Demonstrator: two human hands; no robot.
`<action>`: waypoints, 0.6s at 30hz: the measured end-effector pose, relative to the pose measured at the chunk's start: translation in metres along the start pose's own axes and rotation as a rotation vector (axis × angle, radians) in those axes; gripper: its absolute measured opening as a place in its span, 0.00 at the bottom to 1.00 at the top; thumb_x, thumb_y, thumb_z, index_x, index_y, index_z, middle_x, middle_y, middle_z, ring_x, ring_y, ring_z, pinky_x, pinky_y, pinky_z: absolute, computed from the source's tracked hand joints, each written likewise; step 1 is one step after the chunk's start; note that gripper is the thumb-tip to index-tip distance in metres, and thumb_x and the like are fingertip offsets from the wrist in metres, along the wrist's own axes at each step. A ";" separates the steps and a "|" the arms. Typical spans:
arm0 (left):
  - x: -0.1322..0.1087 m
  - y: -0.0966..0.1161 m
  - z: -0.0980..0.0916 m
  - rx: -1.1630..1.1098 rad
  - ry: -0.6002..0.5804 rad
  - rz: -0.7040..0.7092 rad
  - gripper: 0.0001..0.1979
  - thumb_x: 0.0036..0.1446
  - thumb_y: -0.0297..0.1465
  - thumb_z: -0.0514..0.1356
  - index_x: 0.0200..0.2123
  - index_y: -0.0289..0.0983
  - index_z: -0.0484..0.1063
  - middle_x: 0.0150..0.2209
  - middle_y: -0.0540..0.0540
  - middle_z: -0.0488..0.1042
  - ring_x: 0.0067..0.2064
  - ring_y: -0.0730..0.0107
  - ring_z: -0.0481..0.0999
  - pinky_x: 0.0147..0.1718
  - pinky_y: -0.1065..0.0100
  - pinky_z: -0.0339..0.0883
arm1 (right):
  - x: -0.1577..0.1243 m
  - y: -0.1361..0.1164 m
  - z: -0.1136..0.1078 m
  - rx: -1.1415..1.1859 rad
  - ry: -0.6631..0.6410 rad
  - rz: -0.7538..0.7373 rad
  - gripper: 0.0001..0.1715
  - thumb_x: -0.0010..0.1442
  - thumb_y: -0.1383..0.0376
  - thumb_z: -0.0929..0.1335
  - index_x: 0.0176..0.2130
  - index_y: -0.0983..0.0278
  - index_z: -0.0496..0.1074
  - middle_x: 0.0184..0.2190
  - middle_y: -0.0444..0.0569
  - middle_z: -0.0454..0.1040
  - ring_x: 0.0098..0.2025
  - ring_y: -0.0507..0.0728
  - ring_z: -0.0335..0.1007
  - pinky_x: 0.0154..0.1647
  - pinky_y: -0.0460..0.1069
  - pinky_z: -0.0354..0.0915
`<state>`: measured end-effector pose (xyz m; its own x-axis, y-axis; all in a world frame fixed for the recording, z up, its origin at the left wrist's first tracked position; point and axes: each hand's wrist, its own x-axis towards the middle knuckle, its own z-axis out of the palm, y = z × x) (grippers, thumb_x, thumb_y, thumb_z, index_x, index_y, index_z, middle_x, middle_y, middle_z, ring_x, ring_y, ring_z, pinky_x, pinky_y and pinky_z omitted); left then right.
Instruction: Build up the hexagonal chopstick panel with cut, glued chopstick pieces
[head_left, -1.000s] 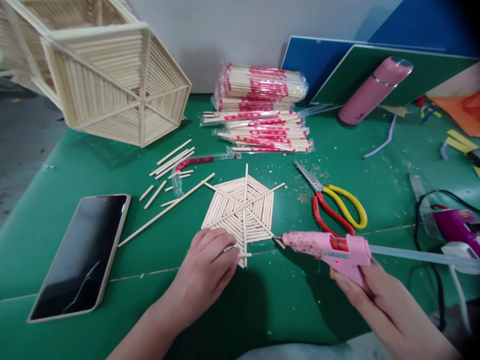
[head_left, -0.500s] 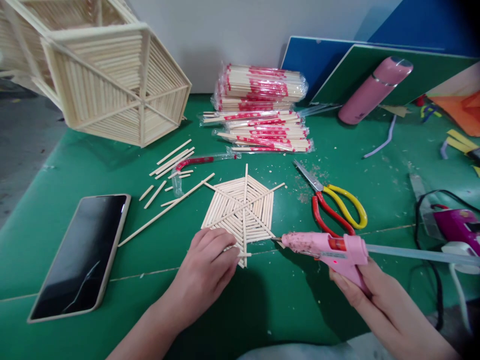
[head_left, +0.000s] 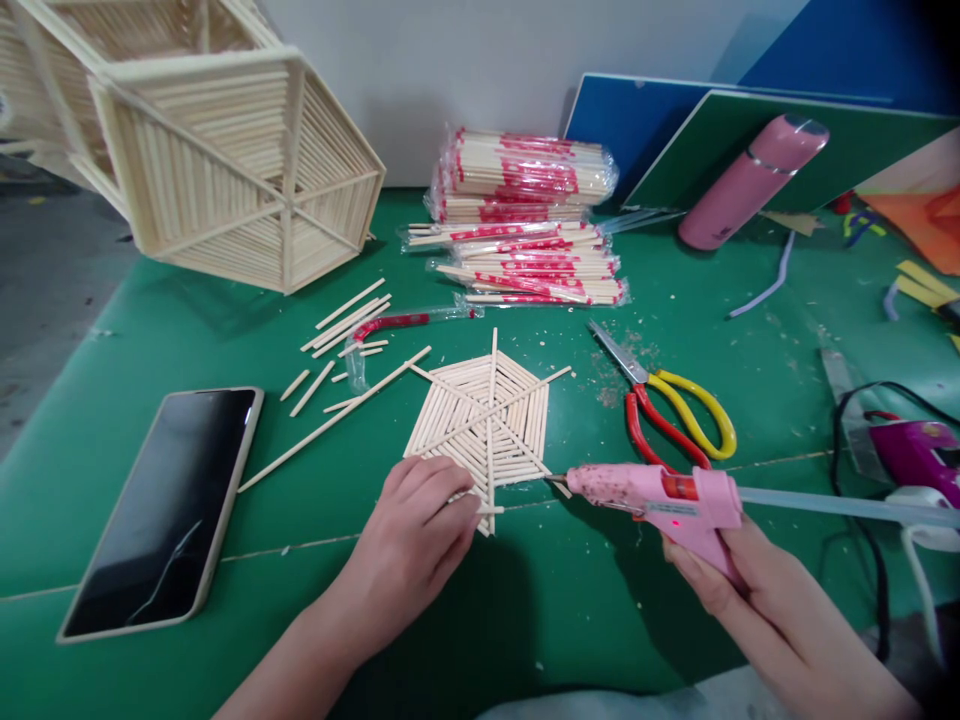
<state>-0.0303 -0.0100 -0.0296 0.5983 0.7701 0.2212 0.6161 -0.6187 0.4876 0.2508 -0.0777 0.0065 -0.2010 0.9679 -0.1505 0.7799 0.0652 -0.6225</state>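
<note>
A hexagonal panel of glued wooden sticks [head_left: 517, 405] lies flat on the green table, its crossing spokes reaching past the edge. At its lower left, my left hand [head_left: 424, 515] is closed around a short wooden stick [head_left: 490, 510] whose end pokes out past the fingers. My right hand [head_left: 757, 590] grips a pink hot glue gun [head_left: 660, 492] by its handle. The gun's nozzle rests at or just over the panel's lower right corner, by a spoke end; whether it touches I cannot tell. A clear glue stick [head_left: 817, 502] sticks out of the gun's back.
Scissors [head_left: 660, 395] lie right of the panel. Loose sticks [head_left: 334, 420] and a phone [head_left: 161, 510] are at left. Behind are wrapped chopsticks [head_left: 532, 220], a large stick-built frame [head_left: 247, 170] and a pink flask [head_left: 754, 182]. A black cord [head_left: 836, 420] runs at right.
My right hand and the glue gun have shifted very slightly to the right, the nozzle staying near the same corner. My left hand holds its place on the panel.
</note>
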 end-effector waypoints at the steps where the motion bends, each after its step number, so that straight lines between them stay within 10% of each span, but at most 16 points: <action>1: 0.000 0.000 0.000 0.003 -0.003 -0.001 0.07 0.54 0.24 0.53 0.34 0.38 0.69 0.37 0.47 0.71 0.42 0.67 0.66 0.43 0.63 0.59 | 0.000 0.000 0.000 -0.002 -0.011 0.003 0.07 0.60 0.63 0.59 0.39 0.61 0.60 0.21 0.41 0.64 0.21 0.50 0.60 0.19 0.43 0.61; 18: 0.000 -0.001 0.000 -0.025 -0.031 -0.014 0.07 0.54 0.23 0.52 0.34 0.38 0.68 0.37 0.47 0.70 0.42 0.67 0.66 0.44 0.62 0.58 | 0.000 0.002 -0.002 0.012 0.013 0.017 0.04 0.59 0.63 0.59 0.34 0.61 0.60 0.19 0.39 0.62 0.19 0.49 0.58 0.17 0.42 0.59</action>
<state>-0.0307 -0.0099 -0.0300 0.6052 0.7736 0.1880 0.6118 -0.6031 0.5119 0.2537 -0.0774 0.0064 -0.1805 0.9719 -0.1510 0.7760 0.0463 -0.6291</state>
